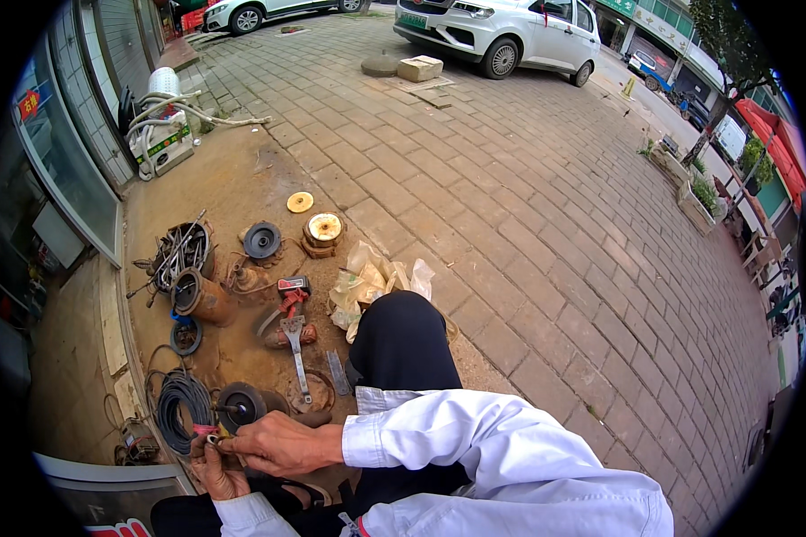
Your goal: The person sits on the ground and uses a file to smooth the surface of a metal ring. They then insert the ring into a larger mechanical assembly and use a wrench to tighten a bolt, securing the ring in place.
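Note:
My left hand [221, 473] is closed at the lower left, pinching a small metal ring-shaped part [212, 439] between its fingertips. From the right, my right hand [282, 444] reaches across, its fingers bent and pressed together against that part; whether they grip anything else is hidden. Just beyond my hands lies a dark round motor part with a shaft [240, 405]. A bit of pink and yellow material [208, 430] shows behind my fingertips. Beside the motor part is a coil of grey cable [181, 404].
A red cordless power tool [293, 295], a wrench-like metal tool [297, 353], a rusty cylinder [201, 297], a bucket of tools [184, 253] and a black pulley-like disc [261, 240] lie ahead. Plastic bags [367, 285] sit by my knee. A glass door [67, 152] borders the left.

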A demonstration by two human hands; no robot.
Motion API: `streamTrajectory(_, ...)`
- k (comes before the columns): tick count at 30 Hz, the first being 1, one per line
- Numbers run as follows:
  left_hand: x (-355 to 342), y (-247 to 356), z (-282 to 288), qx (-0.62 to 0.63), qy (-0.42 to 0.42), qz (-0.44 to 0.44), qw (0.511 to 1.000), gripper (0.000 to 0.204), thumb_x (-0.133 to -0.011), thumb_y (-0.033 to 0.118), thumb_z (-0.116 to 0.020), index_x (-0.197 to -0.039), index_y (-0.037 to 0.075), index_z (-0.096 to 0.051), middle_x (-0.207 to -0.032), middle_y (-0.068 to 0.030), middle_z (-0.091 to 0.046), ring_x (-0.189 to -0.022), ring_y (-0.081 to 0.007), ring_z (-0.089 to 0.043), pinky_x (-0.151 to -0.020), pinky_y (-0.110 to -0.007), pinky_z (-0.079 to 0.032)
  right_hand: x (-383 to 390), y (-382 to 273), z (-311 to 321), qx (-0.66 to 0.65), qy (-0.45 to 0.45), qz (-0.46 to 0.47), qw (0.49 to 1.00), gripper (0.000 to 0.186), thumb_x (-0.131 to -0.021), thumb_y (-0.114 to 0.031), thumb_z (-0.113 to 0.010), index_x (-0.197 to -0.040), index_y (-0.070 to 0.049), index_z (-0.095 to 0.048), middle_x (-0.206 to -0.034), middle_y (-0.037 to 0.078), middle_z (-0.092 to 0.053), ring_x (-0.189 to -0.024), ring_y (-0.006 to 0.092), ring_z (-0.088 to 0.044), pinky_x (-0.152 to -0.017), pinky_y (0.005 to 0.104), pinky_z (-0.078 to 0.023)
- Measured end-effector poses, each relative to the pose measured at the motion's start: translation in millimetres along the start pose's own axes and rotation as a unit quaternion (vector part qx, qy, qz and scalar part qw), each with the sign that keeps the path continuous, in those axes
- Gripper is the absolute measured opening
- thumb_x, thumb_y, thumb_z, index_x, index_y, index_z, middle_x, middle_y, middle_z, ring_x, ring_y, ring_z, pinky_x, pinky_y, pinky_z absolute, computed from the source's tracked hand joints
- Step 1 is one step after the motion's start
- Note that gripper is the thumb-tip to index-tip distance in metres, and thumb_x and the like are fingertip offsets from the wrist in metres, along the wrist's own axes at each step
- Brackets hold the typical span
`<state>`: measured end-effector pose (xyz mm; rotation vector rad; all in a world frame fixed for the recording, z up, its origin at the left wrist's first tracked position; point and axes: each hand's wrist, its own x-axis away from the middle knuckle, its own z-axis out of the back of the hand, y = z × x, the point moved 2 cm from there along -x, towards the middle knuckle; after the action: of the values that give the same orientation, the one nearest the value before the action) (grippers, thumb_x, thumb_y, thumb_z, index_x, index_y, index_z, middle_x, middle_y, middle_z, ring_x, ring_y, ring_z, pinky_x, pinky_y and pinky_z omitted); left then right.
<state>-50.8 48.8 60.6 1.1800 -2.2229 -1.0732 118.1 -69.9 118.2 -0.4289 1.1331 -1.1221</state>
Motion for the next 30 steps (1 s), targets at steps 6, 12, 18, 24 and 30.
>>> streamTrajectory(6, 1, -2, 1, 0.014, -0.022, 0.004, 1.000, 0.019, -0.091, 0.005, -0.069, -0.109, 0.002, -0.064, -0.105, -0.0124, -0.071, -0.092, -0.0189, -0.071, -0.084, -0.030, -0.060, 1, -2, 1, -0.001, 0.017, 0.016, 1.000, 0.042, -0.083, -0.010, -0.062, -0.124, 0.001, -0.059, -0.082, 0.017, -0.061, -0.075, 0.0386, -0.063, -0.062, 0.0471, -0.048)
streamTrajectory(12, 2, 0, -7, 0.022, -0.083, 0.019, 0.996, 0.019, -0.091, 0.004, -0.068, -0.111, 0.001, -0.067, -0.110, -0.0136, -0.071, -0.096, -0.0205, -0.070, -0.087, -0.033, -0.060, 0, 2, 3, 0.014, 0.010, 0.000, 1.000, 0.044, -0.085, -0.011, -0.062, -0.127, 0.000, -0.058, -0.082, 0.017, -0.061, -0.075, 0.0386, -0.063, -0.062, 0.0467, -0.048)
streamTrajectory(18, 4, -2, -3, 0.018, -0.053, 0.004, 0.998, 0.018, -0.091, 0.002, -0.069, -0.109, 0.002, -0.068, -0.109, -0.0152, -0.071, -0.091, -0.0205, -0.071, -0.080, -0.029, -0.062, -2, 2, 5, 0.030, 0.002, -0.021, 0.999, 0.043, -0.085, -0.013, -0.063, -0.126, 0.000, -0.058, -0.082, 0.017, -0.062, -0.075, 0.0385, -0.063, -0.062, 0.0466, -0.047)
streamTrajectory(24, 3, -3, 7, -0.003, -0.030, 0.012, 0.999, 0.026, -0.085, 0.006, -0.077, -0.109, 0.001, -0.067, -0.111, -0.0149, -0.070, -0.095, -0.0220, -0.070, -0.082, -0.031, -0.061, -1, 5, 3, 0.029, 0.001, -0.024, 0.999, 0.043, -0.086, -0.013, -0.062, -0.126, 0.000, -0.058, -0.083, 0.018, -0.064, -0.075, 0.0384, -0.063, -0.062, 0.0465, -0.048)
streamTrajectory(30, 4, -1, 0, -0.002, -0.035, 0.014, 0.999, 0.027, -0.085, 0.006, -0.077, -0.110, 0.001, -0.066, -0.108, -0.0157, -0.071, -0.095, -0.0238, -0.071, -0.082, -0.034, -0.061, -2, 3, 6, 0.009, 0.001, -0.012, 1.000, 0.043, -0.085, -0.011, -0.061, -0.126, 0.001, -0.058, -0.085, 0.018, -0.064, -0.076, 0.0395, -0.062, -0.063, 0.0468, -0.048)
